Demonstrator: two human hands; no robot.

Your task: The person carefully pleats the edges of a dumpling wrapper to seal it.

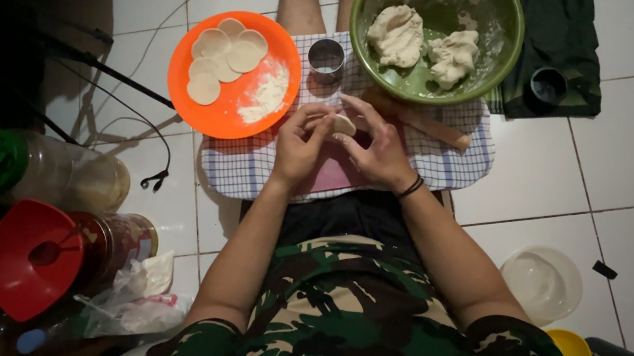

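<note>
My left hand (301, 143) and my right hand (375, 149) meet over a checked cloth (452, 165), both pinching one small pale dough piece (343, 124) between the fingertips. Just beyond them stands a round metal cutter (326, 57). An orange plate (217, 116) to the left carries several flat dough rounds (224, 54) and a heap of flour (267, 94). A green bowl (487, 54) ahead on the right holds two dough lumps (397, 33). A wooden rolling pin (436, 128) lies under the bowl's edge, by my right hand.
White tiled floor (633, 156) all around. Dark green cloth with a black cup (548, 84) at the far right. Clear lid (543, 282) and a yellow bowl (574, 350) near my right elbow. Plastic jars (59, 170), a red funnel (22, 257) and plastic bags (140, 293) on the left; cables (143, 116) cross the floor.
</note>
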